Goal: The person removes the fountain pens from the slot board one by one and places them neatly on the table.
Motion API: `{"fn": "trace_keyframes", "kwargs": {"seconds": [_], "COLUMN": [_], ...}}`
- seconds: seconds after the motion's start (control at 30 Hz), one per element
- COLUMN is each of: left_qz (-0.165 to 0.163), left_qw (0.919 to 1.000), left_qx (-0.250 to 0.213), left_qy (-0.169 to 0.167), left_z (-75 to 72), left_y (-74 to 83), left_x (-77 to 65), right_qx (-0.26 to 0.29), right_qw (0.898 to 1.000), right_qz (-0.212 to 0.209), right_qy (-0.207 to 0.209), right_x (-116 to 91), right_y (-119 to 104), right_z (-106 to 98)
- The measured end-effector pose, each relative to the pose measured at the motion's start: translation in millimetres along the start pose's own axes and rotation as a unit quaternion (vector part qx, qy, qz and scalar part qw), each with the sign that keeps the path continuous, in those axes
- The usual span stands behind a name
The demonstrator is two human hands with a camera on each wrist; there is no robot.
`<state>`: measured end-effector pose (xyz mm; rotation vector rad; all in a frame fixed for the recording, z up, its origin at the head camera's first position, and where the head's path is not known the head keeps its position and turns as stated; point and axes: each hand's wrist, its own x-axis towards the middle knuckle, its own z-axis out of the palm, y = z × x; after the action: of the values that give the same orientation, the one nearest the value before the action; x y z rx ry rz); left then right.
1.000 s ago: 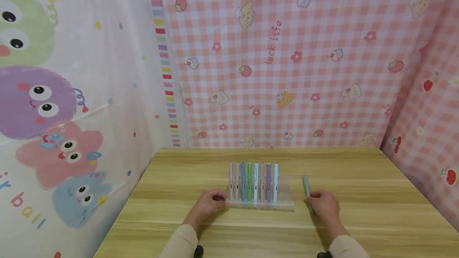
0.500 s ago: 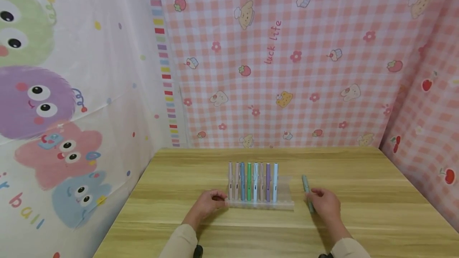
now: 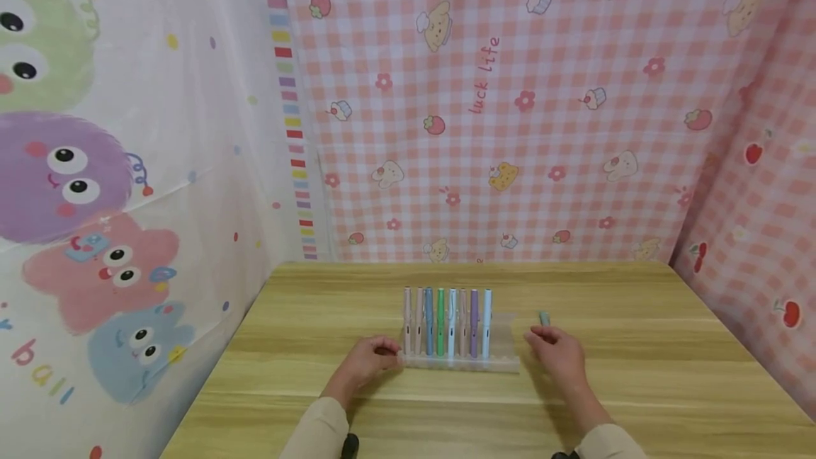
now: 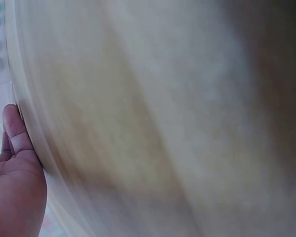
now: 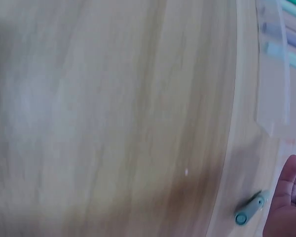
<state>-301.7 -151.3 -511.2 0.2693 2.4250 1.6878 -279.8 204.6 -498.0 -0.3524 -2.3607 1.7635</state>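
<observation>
A clear plastic pen rack (image 3: 506, 365) stands on the table with several capped pens side by side, among them a green pen (image 3: 440, 321), a purple pen (image 3: 474, 322) and a light blue pen (image 3: 487, 324). My left hand (image 3: 372, 363) pinches the rack's left end between thumb and fingers; in the left wrist view its fingers (image 4: 17, 127) lie low by the tabletop. Right of the rack, my right hand (image 3: 561, 356) hovers with bent fingers, holding nothing. A grey-green pen (image 5: 250, 207) lies on the table beside it, mostly hidden behind the hand in the head view.
The wood-grain table (image 3: 306, 310) reaches back to a pink checked curtain (image 3: 574, 55). A white cartoon-print curtain (image 3: 217, 126) hangs at the left, and another pink curtain (image 3: 758, 211) on the right. The rack's right part holds no pen.
My right hand has let go of the grey-green pen and moved left toward the rack, leaving the pen on the table. My left hand stays at the rack's left end.
</observation>
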Motion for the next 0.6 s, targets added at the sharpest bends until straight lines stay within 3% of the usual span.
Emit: {"fn": "trace_keyframes", "kwargs": {"seconds": [0.17,0.4,0.6], "left_qz": [-0.006,0.000,0.007], "left_qw": [1.0000,0.9999,0.9999], "left_qx": [0.006,0.013,0.015], "left_qy": [0.001,-0.003,-0.002], "left_z": [-1.2,-2.0,-1.8], "left_y": [1.3,2.0,4.0], "left_x": [-0.2,-1.6,-2.4], "right_qx": [0.036,0.033,0.010], "right_qw": [0.999,0.994,0.991], "right_qz": [-0.002,-0.012,-0.025], "right_qy": [-0.035,-0.106,-0.134], "right_x": [-4,-5,-2], "right_y": [-6,-11,-15], "right_z": [13,25,30]}}
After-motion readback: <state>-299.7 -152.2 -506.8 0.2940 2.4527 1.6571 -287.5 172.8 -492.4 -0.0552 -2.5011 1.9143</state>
